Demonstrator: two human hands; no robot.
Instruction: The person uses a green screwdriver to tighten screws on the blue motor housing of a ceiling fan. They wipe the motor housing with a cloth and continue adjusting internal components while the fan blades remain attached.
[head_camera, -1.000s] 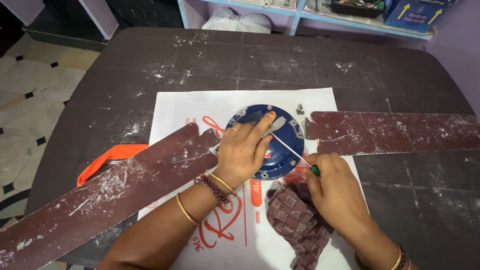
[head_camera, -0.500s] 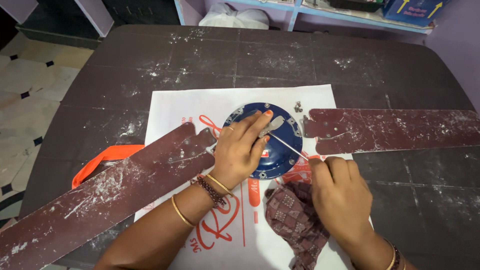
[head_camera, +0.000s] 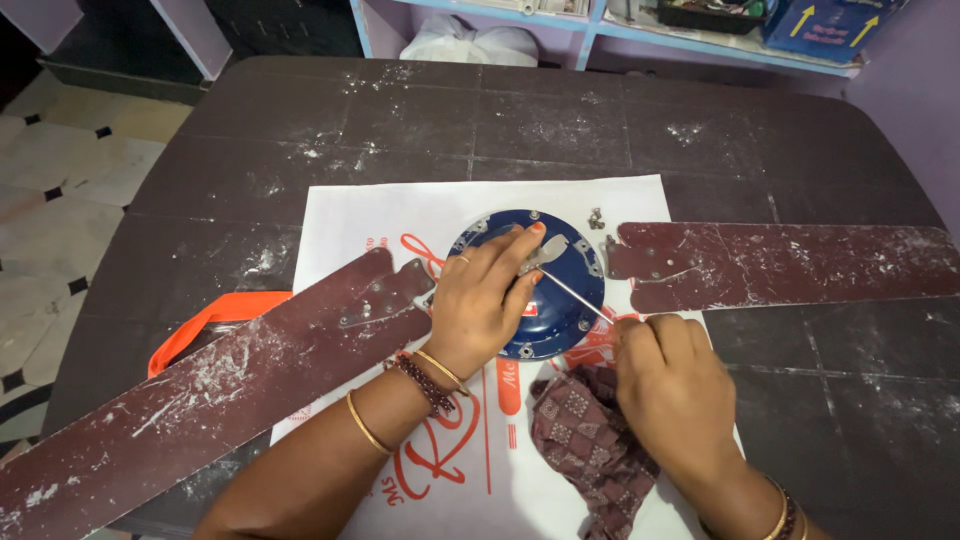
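Dark dusty table (head_camera: 700, 120), patterned floor tiles (head_camera: 60, 180) (left), perhaps blue shelving (head_camera: 590, 30)

fan blades (head_camera: 210, 385): 2 | motor hub (head_camera: 560, 310): 1 | screwdriver (head_camera: 575, 292): 1 | cloth (head_camera: 590, 445): 1

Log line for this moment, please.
left hand: pressing blue fan hub | right hand: gripping screwdriver | cloth: beside hub

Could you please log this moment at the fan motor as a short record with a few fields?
Left hand: left hand rests on the blue fan motor hub, fingertips at a metal bracket.
Right hand: right hand grips a screwdriver, tip at the bracket.
Blades: left blade meets the hub; right blade lies apart.
Nearby: loose screws, checked cloth, white printed sheet, orange strap.
Surface: dusty dark table.
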